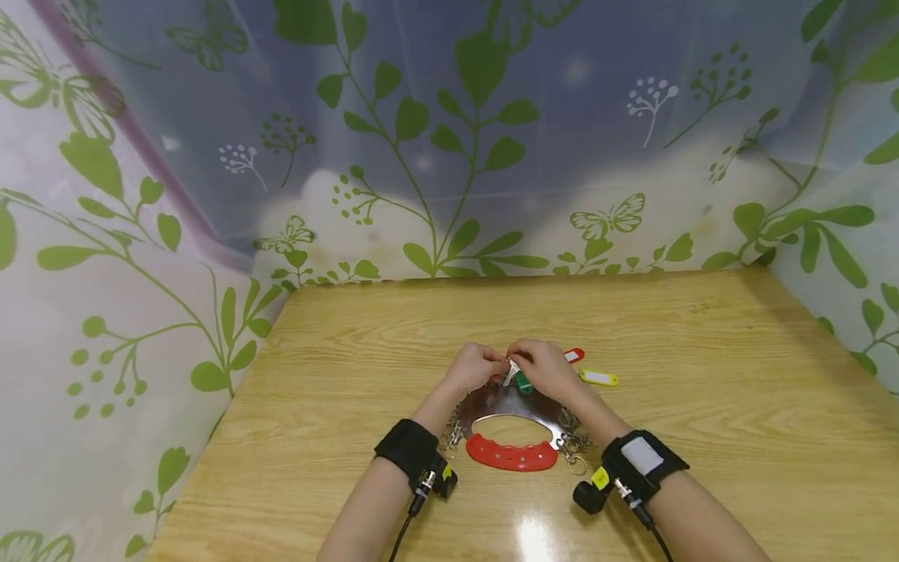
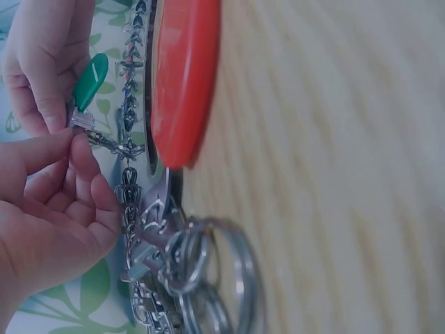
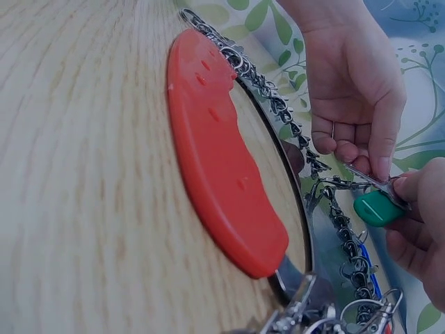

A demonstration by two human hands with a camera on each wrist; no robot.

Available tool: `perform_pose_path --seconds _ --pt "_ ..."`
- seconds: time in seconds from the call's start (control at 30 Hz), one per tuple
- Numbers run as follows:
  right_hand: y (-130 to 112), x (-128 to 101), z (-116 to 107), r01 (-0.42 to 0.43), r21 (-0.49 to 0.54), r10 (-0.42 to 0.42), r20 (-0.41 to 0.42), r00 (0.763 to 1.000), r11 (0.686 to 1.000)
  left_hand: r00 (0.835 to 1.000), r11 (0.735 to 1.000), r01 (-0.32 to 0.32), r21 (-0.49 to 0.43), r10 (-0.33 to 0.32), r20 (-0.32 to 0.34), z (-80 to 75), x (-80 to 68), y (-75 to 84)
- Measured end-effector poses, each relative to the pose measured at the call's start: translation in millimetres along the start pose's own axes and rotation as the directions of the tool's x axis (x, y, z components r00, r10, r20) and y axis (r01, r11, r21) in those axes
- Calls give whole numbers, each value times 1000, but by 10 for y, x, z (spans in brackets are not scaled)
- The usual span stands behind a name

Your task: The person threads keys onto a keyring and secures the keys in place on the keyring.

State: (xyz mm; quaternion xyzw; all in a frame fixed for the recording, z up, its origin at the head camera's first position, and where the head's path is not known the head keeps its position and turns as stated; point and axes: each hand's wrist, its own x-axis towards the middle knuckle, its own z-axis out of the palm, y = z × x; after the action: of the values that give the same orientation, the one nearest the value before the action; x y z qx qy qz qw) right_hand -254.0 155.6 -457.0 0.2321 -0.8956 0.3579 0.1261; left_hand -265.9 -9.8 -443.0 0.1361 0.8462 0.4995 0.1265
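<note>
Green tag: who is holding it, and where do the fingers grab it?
The right hand pinches the green tag at its metal-ring end. The left hand pinches the small metal clip joined to it.

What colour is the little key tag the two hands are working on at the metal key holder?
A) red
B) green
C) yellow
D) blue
B: the green tag sits pinched in the right hand while the left hand holds a clip on the metal key holder; the yellow tag and red tag lie untouched on the table.

Head view high above, 2 wrist views close, sharing red handle (image 1: 511, 454)
</note>
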Motion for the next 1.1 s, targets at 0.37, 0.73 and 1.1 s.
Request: perform_pose_path --seconds 0.37,0.73,1.1 --pt "-11 0 0 8 -9 -8 -8 1000 1000 999 999 19 -29 -20 -30 1 -3 8" --pt "-16 -11 4 -13 -7 13 -21 1000 1000 999 1000 12 -21 -13 -33 35 9 -28" --pt "-21 -17 -2 0 -27 0 6 1000 1000 997 997 62 -53 -65 -53 48 14 -6"
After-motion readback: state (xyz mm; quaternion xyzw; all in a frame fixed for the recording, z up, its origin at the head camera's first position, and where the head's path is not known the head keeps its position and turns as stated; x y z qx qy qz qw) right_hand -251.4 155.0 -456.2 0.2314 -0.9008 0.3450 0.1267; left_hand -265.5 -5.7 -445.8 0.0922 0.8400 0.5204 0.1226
